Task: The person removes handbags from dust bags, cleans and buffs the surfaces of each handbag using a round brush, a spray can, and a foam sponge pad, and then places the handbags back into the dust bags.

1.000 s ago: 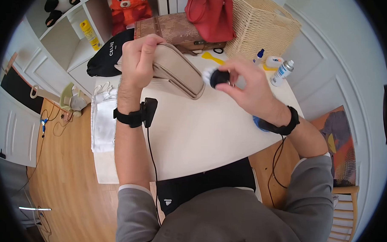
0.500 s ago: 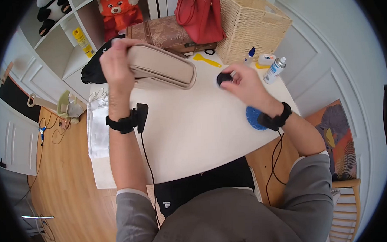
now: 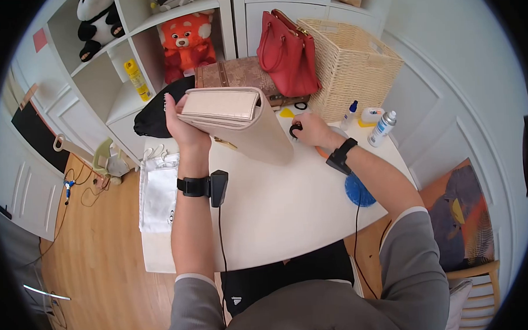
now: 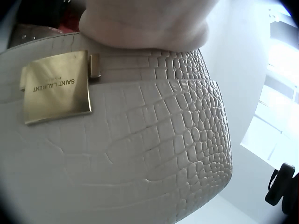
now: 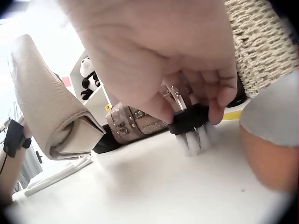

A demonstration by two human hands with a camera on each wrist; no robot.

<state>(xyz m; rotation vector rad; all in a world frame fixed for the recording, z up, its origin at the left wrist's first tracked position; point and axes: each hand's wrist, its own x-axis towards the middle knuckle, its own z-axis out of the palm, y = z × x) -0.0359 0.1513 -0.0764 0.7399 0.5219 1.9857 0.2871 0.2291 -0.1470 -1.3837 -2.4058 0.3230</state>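
My left hand (image 3: 188,128) holds up a beige crocodile-embossed handbag (image 3: 269,136) over the left half of the white table. Its gold clasp (image 4: 58,87), lettered SAINT LAURENT, fills part of the left wrist view. A flat end of the bag is tipped up toward the head camera, and the bag hides some of the left fingers. To the right of the bag, my right hand (image 3: 314,131) pinches a round black brush (image 5: 189,120) between thumb and fingers. The white bristles (image 5: 198,140) point down, close over the tabletop.
A grey-and-orange round object (image 5: 268,144) stands beside the right hand. Behind are a spray can (image 3: 382,129), a blue-capped bottle (image 3: 349,114), a wicker basket (image 3: 354,74), a red handbag (image 3: 286,53) and a patterned trunk (image 3: 232,75). White cloth bags (image 3: 159,192) lie at left, a blue disc (image 3: 359,191) at right.
The left hand has turned the beige handbag so a flat end faces up and the clasp shows. The right hand has taken the brush away from the bag and down to the tabletop.
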